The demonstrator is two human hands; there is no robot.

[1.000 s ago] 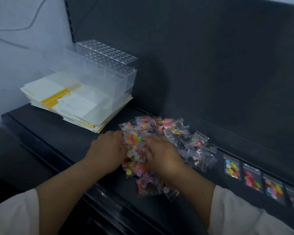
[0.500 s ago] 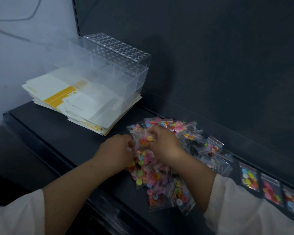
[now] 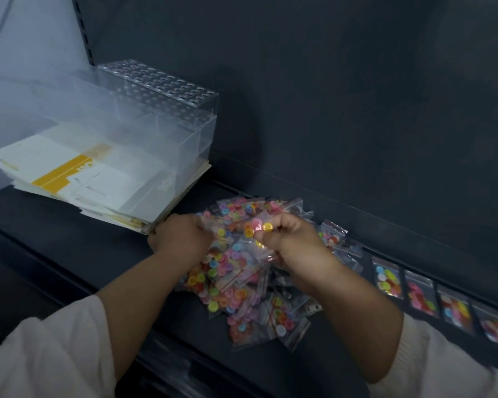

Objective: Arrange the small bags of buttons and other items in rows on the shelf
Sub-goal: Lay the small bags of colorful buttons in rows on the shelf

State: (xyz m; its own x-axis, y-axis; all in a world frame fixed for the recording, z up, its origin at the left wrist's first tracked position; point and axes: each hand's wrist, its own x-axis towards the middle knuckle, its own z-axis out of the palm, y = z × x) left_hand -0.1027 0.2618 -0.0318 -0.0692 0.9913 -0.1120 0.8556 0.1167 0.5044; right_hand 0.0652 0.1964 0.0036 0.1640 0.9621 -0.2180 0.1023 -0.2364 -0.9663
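Pinching 1 small bag [image 3: 258,228] of yellow buttons betw. thumb & fingertips, the right hand [image 3: 292,244] holds it just above the pile [image 3: 233,282] of bags, too many to count, mid-shelf. Left hand [image 3: 181,239] sits at the pile's left edge, fingers curled under & hidden, so can't tell if it grips anything. Row [image 3: 420,295] of 4 bags lies flat to the right along the back of the shelf [image 3: 98,239], a 5th cut off at the frame edge. 1 clear box [image 3: 156,119] sits on 1 stack of papers [image 3: 78,179], far left. Vs 0.5 s ago: right hand was down in the pile, now raised w/ the bag; row unchanged.
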